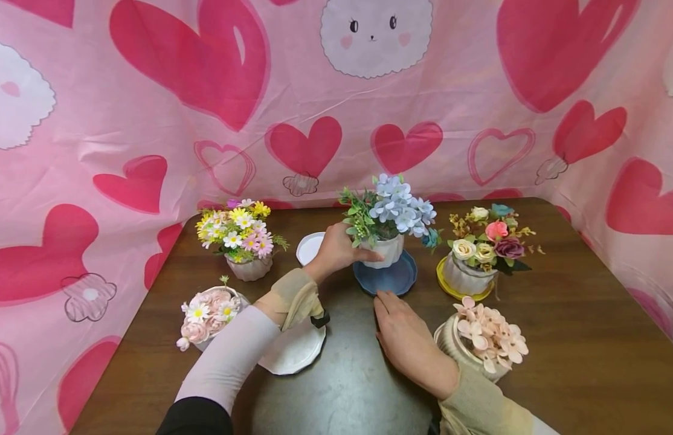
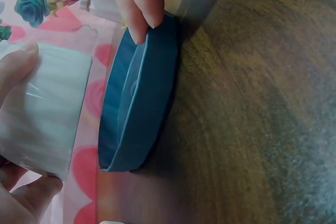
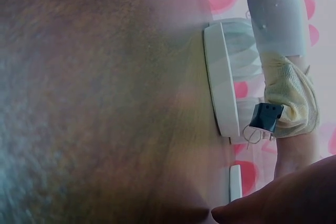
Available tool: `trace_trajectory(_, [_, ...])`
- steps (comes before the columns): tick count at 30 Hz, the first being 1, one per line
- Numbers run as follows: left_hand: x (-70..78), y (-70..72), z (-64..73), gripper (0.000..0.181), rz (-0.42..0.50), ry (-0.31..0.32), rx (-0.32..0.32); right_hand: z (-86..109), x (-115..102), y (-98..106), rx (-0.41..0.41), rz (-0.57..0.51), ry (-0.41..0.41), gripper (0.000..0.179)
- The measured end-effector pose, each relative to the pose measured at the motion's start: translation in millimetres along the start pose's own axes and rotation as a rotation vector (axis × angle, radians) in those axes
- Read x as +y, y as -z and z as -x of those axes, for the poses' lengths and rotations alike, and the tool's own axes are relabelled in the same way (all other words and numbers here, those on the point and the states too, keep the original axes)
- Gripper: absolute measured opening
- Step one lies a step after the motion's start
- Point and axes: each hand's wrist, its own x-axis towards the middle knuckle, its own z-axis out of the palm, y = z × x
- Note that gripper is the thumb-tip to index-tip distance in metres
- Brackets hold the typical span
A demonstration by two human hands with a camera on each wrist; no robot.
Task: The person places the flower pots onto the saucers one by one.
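Observation:
My left hand (image 1: 339, 248) grips a white flowerpot (image 1: 388, 251) with blue artificial flowers (image 1: 399, 205) and green leaves. Above the blue saucer (image 1: 388, 281) the pot is held raised; in the left wrist view a gap shows between the pot's base (image 2: 73, 114) and the saucer (image 2: 142, 103). Fairly straight, the fingers of my right hand (image 1: 407, 338) reach to the saucer's near rim, fingertips on its edge. The right wrist view shows mostly table and, at the lower right, part of the right hand (image 3: 283, 198).
At left stand a pot of daisies (image 1: 249, 267) and a pot of pink flowers (image 1: 206, 320), near two white saucers (image 1: 295, 353). On the right, a rose pot (image 1: 467, 275) sits on a yellow saucer (image 1: 442, 284); a peach-flowered pot (image 1: 450, 335) stands beside my right hand.

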Motion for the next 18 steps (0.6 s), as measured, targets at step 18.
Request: trace_trajectory(18, [2.9, -1.1, 5.3, 0.08, 0.034, -0.023, -0.028, 0.7, -0.6, 1.9, -0.028, -0.006, -0.008, 0.056])
